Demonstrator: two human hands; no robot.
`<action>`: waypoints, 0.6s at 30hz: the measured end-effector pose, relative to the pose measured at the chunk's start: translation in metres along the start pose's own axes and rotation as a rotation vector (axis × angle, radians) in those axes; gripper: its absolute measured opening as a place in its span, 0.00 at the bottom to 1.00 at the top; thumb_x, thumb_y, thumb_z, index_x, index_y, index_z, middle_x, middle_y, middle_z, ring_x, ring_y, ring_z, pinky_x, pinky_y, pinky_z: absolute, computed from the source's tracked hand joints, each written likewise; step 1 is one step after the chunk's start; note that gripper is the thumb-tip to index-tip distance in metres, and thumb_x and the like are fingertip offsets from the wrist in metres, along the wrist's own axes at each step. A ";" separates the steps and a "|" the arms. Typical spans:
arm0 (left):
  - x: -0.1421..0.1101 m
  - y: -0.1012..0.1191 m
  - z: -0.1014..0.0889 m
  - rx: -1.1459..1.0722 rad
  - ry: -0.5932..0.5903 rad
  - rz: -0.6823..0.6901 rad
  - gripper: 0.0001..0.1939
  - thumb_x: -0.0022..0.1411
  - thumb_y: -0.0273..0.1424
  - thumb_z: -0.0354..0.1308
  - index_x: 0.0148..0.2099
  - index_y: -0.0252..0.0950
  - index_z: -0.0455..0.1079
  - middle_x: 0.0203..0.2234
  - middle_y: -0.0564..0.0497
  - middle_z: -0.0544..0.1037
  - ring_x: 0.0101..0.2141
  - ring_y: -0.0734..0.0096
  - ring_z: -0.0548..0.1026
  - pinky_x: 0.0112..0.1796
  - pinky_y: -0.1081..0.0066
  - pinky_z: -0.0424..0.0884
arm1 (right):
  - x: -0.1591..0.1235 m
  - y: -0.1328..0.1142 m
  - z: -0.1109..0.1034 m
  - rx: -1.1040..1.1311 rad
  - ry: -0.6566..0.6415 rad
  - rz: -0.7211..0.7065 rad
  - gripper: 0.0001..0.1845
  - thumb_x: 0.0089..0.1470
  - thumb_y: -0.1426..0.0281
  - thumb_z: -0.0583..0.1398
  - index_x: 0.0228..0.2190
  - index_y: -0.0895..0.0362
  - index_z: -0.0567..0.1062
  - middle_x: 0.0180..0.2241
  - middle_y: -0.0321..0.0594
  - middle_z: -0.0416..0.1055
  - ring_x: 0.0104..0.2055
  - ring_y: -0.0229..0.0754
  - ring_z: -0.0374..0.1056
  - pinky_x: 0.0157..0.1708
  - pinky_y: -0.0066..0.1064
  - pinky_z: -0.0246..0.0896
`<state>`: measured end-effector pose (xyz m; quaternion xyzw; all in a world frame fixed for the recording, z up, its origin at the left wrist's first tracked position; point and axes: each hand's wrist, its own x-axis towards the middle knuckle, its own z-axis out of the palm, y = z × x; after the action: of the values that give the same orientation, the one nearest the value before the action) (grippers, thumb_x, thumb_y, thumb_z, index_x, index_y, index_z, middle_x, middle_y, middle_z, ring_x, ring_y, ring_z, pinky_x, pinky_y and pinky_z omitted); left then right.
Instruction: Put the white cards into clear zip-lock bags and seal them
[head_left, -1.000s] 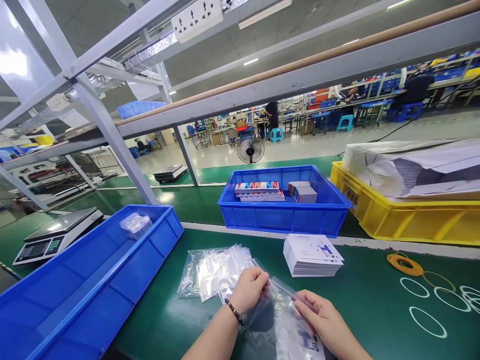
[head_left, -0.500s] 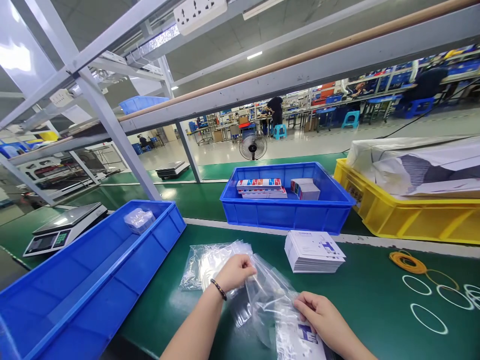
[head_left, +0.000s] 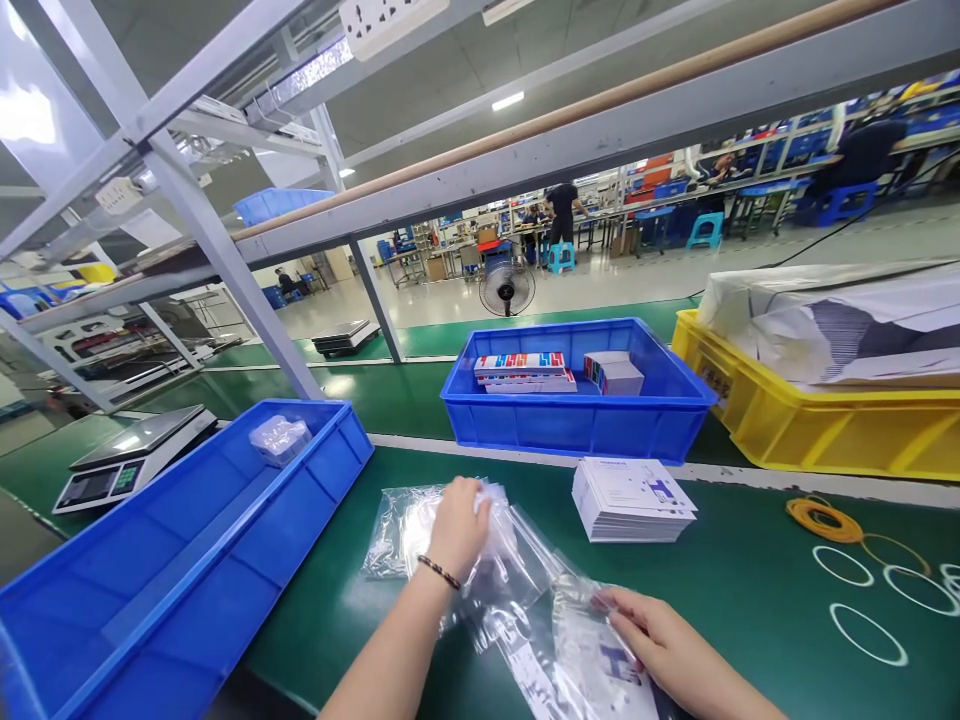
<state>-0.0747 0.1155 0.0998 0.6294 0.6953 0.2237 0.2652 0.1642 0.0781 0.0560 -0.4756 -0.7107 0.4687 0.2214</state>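
Note:
My left hand (head_left: 459, 530) rests over a pile of clear plastic bags (head_left: 397, 535), its fingers curled down onto them. The fingertips are hidden, so what they pinch cannot be made out. Low in the view, my right hand (head_left: 649, 635) grips a clear bag with a white and purple printed booklet (head_left: 611, 665) inside, thumb on top. The loose end of this bag stretches toward the pile. Loose clear plastic (head_left: 510, 625) lies between my hands. Beyond my right hand stands a neat stack of similar white and purple booklets (head_left: 634, 500).
A long blue bin (head_left: 300, 510) at left holds a small wrapped bundle. Another blue bin (head_left: 577, 425) ahead contains printed boxes. At right are a yellow crate (head_left: 832, 430), orange bands (head_left: 823, 520) and white rings (head_left: 868, 634). A scale (head_left: 135, 455) stands far left; a shelf beam (head_left: 600, 130) crosses overhead.
My left hand has let go of the bag's end and shifted up and slightly left onto the bag pile. My right hand still holds the bagged booklet, moved slightly right.

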 end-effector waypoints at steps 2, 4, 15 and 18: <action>-0.017 0.017 0.025 -0.107 -0.152 0.034 0.12 0.58 0.31 0.44 0.33 0.35 0.69 0.29 0.49 0.73 0.35 0.68 0.71 0.38 0.70 0.65 | 0.001 0.001 0.001 -0.050 0.017 -0.035 0.18 0.51 0.63 0.48 0.35 0.54 0.75 0.28 0.39 0.74 0.20 0.39 0.66 0.25 0.30 0.64; -0.030 0.030 0.053 -0.221 -0.330 0.041 0.11 0.53 0.34 0.51 0.25 0.35 0.68 0.18 0.55 0.70 0.22 0.74 0.70 0.26 0.74 0.65 | 0.002 0.001 0.004 -0.112 0.021 -0.075 0.22 0.53 0.63 0.45 0.40 0.54 0.74 0.24 0.38 0.73 0.21 0.40 0.67 0.28 0.32 0.64; -0.030 0.036 0.097 -0.655 -0.366 -0.168 0.14 0.49 0.37 0.47 0.16 0.36 0.58 0.10 0.58 0.61 0.12 0.79 0.58 0.15 0.76 0.53 | -0.003 -0.002 0.006 -0.250 0.064 -0.130 0.17 0.51 0.64 0.51 0.43 0.51 0.71 0.34 0.42 0.73 0.32 0.44 0.68 0.34 0.33 0.63; -0.033 0.030 0.097 -0.644 -0.355 -0.100 0.13 0.47 0.35 0.50 0.15 0.36 0.59 0.09 0.59 0.59 0.14 0.80 0.57 0.18 0.76 0.54 | -0.001 -0.008 0.006 -0.227 0.085 -0.120 0.08 0.48 0.65 0.55 0.30 0.52 0.73 0.26 0.37 0.70 0.28 0.40 0.65 0.28 0.29 0.61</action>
<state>0.0128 0.0835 0.0485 0.5082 0.5623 0.3050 0.5767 0.1566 0.0740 0.0604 -0.4738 -0.7763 0.3506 0.2234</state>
